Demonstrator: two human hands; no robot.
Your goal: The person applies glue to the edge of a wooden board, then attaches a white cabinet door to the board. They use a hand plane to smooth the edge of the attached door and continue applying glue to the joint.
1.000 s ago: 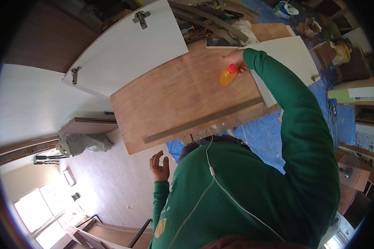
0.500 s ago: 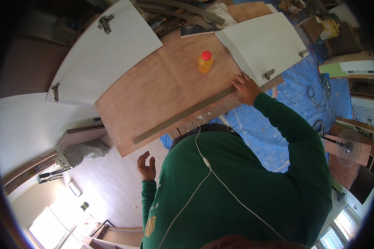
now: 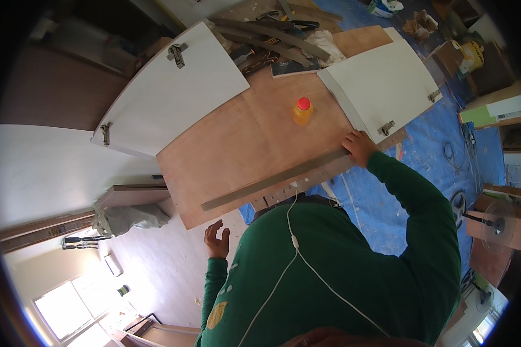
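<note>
white panel (image 3: 156,95) as landmark, bearing metal hinges (image 3: 177,56) | just right of it: long grey strips (image 3: 295,40) heaped with tools (image 3: 263,61) | farther right: crumpled white bundle (image 3: 324,46) | well right: blue sheet (image 3: 421,155), yellow-and-white package (image 3: 474,56) | well right, lower: round fan (image 3: 497,226) | below: grey plastic wrap (image 3: 132,220) | far below, leftward: bright window (image 3: 63,308)

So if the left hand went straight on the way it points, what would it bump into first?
Probably the near edge of the wooden board, with the grey-brown strip lying beyond it. Whether the left hand would hit that edge or pass above or below it is unclear from this view.
</note>
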